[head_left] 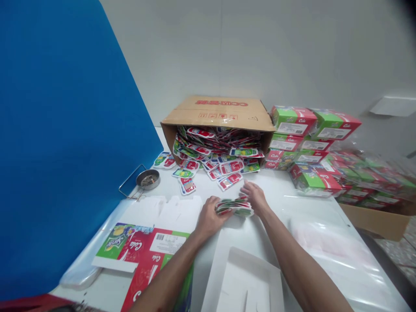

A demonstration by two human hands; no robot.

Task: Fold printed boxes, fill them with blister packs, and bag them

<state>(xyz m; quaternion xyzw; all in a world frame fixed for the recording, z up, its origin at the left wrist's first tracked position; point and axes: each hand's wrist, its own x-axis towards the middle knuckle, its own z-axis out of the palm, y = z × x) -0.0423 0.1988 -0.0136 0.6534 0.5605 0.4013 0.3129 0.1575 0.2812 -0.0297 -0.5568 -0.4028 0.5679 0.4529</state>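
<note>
My left hand [209,219] is closed around the left end of a stack of flat packets [232,207]. These are red and green with white edges and stand on their sides just above the white table. At the stack's right end, my right hand [255,197] presses against the packets, fingers curled over the far side; its thumb is hidden. Beyond the hands, loose packets [230,181] printed with red and green drinks spill from a cardboard carton [217,113] lying on its side. An open white box [248,277] sits nearest me, between my forearms.
Flattened Cola and Sprite printed boxes [143,255] lie left. A small round metal dish [148,179] stands by the blue panel [71,143]. Filled boxes [294,121] are stacked right of the carton, with more in a carton [377,221] beyond the table edge. Clear plastic bags [338,255] lie right.
</note>
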